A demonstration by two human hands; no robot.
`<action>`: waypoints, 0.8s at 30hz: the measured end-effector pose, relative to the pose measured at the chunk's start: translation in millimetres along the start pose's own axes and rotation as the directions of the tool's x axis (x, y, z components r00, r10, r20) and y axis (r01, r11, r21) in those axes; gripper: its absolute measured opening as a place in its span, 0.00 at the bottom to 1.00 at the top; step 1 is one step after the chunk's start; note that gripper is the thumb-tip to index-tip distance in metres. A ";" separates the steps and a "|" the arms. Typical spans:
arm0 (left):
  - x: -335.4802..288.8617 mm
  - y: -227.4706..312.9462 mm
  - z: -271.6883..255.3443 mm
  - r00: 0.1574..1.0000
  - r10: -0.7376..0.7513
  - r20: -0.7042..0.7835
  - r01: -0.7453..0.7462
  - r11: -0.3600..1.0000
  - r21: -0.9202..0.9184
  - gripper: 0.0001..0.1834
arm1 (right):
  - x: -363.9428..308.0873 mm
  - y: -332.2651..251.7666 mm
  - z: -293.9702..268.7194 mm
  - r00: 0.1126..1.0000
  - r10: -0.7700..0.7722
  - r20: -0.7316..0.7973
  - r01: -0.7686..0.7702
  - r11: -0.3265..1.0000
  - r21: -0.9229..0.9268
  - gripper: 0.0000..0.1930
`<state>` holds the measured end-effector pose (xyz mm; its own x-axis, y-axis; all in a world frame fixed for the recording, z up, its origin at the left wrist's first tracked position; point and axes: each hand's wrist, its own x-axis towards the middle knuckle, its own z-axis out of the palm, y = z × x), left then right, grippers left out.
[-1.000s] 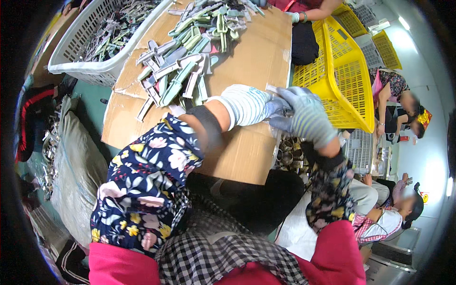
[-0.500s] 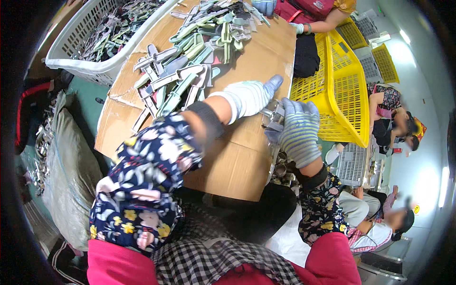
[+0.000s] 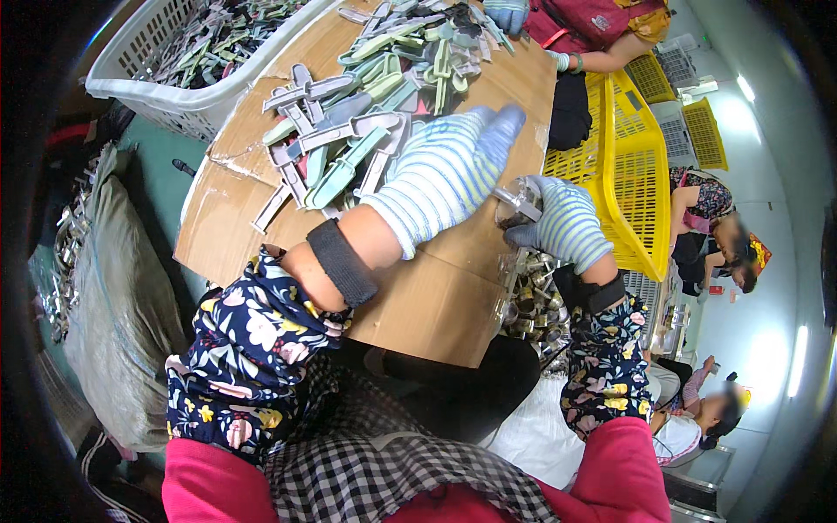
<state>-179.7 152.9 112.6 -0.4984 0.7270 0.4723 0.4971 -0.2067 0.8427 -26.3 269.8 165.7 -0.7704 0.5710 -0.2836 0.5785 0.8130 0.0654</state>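
Observation:
My left hand (image 3: 440, 179), in a striped glove with bluish fingertips, is over the cardboard sheet (image 3: 427, 301), beside a pile of pastel plastic handle-like pieces (image 3: 349, 166). Its fingers look curled together, and whatever they hold is hidden. Close by on the right, my right hand (image 3: 571, 222), gloved alike, grips a shiny metal part (image 3: 520, 206) with a flat bar and a rounded body. That part is at the cardboard's right edge, above several loose metal pieces (image 3: 536, 301).
A white basket (image 3: 157, 100) full of similar plastic pieces stands at the far left, above a pale sack (image 3: 122, 296). Yellow crates (image 3: 641, 187) stand on the right. Across the cardboard is a co-worker's gloved hand (image 3: 506, 13); other people sit farther right.
My left hand has moved up and slightly right. My right hand has turned, so the metal part's bar shows plainly. More loose metal pieces below are uncovered.

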 end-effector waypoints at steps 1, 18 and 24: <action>-2.2 -0.3 0.3 0.996 -0.056 0.076 0.048 0.994 0.094 0.30 | 4.1 -5.3 0.7 0.999 -0.012 0.042 0.013 1.000 -0.009 0.30; 78.1 -22.1 88.3 0.611 -0.462 0.643 0.088 0.847 0.525 0.31 | 10.4 19.0 6.5 0.973 -0.015 -0.228 -0.031 0.979 -0.199 0.40; 69.1 -11.4 97.5 0.832 -0.163 0.530 -0.122 0.878 0.462 0.21 | 53.8 67.4 -21.7 0.997 0.028 0.066 -0.026 0.999 -0.031 0.33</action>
<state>-150.6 269.3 110.5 -0.1198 0.9857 0.1186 0.8255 0.0325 0.5634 -34.6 357.8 175.6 -0.7346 0.5845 -0.3446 0.5897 0.8012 0.1019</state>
